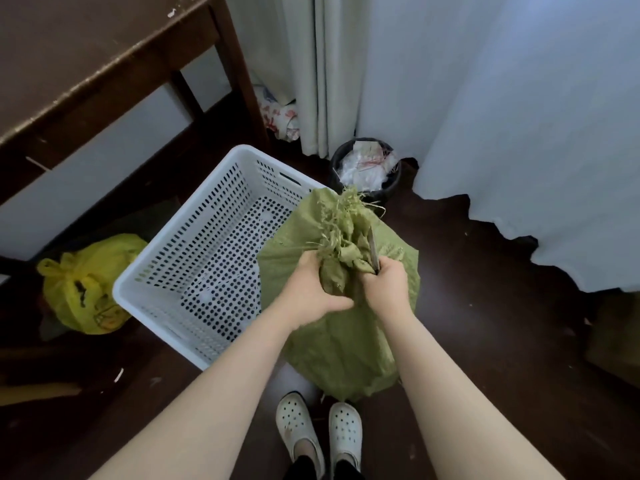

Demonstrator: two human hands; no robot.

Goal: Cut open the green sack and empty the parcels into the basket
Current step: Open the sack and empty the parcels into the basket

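Observation:
A green woven sack point(341, 337) stands upright on the dark floor in front of my feet, its frayed neck point(341, 230) bunched and tied at the top. My left hand point(306, 289) grips the bunched neck from the left. My right hand point(386, 287) holds a knife point(374, 249) whose blade points up along the right side of the neck. A white perforated plastic basket point(166, 268) stands just left of the sack, with little in it that I can make out. The parcels are hidden inside the sack.
A dark wooden table point(86, 53) stands at the upper left. A yellow plastic bag point(86, 285) lies left of the basket. A black bin point(365, 168) full of paper stands behind the sack. Pale curtains point(519, 133) hang on the right. My white clogs point(318, 431) are below.

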